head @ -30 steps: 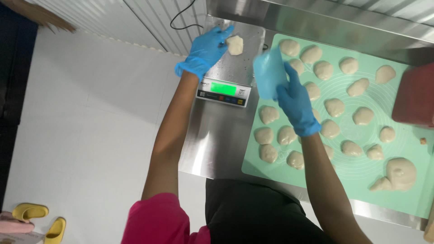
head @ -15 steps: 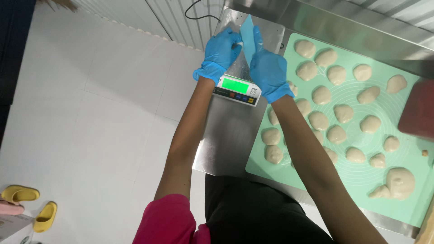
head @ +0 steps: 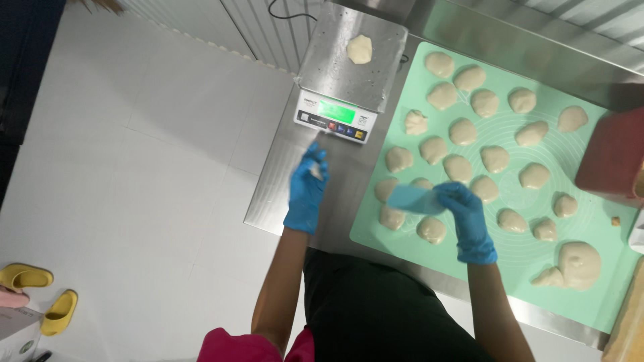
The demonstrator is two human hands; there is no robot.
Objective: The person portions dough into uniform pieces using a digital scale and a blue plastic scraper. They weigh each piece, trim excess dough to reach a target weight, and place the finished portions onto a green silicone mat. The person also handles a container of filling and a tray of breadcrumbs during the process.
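Steel table [head: 282, 194] carries scale [head: 345, 74] at 12 o'clock; left hand [head: 306, 194] fingers pinch dough bit [head: 315, 172], right hand [head: 466, 218] fingers grip blue scraper [head: 412, 199].

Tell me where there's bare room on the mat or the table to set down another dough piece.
The green mat is bare between the rows of dough pieces and the big dough lump. Steel table is also bare below the scale, around the left hand. The mat's upper and left parts are crowded.
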